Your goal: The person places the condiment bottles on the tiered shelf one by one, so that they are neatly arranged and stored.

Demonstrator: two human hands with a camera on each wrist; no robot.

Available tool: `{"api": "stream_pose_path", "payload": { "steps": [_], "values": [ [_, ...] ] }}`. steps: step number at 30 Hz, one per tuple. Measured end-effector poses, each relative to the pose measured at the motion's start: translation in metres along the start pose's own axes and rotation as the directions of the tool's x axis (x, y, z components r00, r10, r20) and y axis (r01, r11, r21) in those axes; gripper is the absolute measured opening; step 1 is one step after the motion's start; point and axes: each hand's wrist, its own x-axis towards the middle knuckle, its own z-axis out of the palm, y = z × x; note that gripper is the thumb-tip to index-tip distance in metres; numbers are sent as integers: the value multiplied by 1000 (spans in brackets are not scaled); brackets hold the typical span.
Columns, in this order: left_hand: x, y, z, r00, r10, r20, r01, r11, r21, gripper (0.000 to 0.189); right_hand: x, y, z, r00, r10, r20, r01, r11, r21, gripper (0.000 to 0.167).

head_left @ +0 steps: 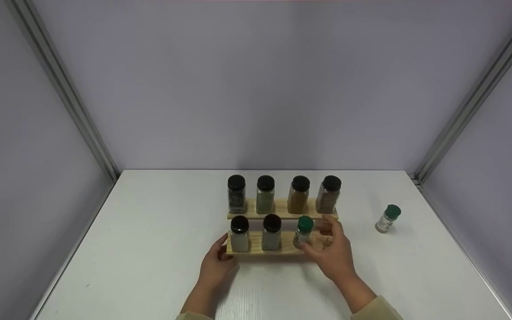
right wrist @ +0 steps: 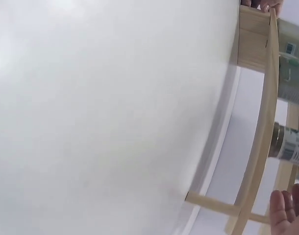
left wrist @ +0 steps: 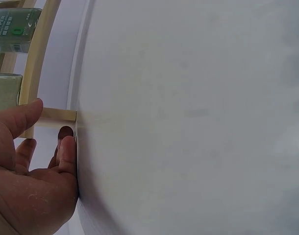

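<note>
A two-tier wooden spice rack (head_left: pixel 281 209) stands on the table. My left hand (head_left: pixel 218 264) grips the left end of its lower shelf; in the left wrist view the thumb lies on the board edge with a finger below. On the lower shelf stand two dark-capped jars, the left jar (head_left: pixel 240 240) and the middle jar (head_left: pixel 271 240), then a small green-capped jar (head_left: pixel 301 238). Beside that small jar is my right hand (head_left: pixel 336 258), thumb close to its base, fingers extended over the shelf's right end. The right wrist view shows those fingers apart from the jar.
Several black-capped jars, such as the amber one (head_left: pixel 298 200), line the upper shelf. Another green-capped jar (head_left: pixel 387 220) stands on the white table (head_left: pixel 149 249) to the right. Grey panels (head_left: pixel 274 89) enclose the back and sides.
</note>
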Motion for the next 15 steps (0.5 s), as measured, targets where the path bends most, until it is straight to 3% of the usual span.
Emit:
{"api": "stream_pose_path", "payload": {
  "steps": [5, 9, 11, 15],
  "values": [
    [0, 0, 0, 1000, -3, -11, 3, 1000, 2, 78, 2, 13, -28, 987, -96, -131, 97, 995, 1, 74],
    [0, 1, 0, 1000, -17, -15, 17, 1000, 19, 78, 10, 25, -54, 951, -146, -272, 135, 989, -58, 55],
    [0, 0, 0, 1000, -19, -16, 19, 999, 25, 78, 17, 31, -68, 927, -149, -343, 126, 988, -90, 50],
    [0, 0, 0, 1000, -12, -12, 13, 999, 29, 78, 32, 40, -94, 899, -56, -435, 18, 996, -91, 52]
  ]
}}
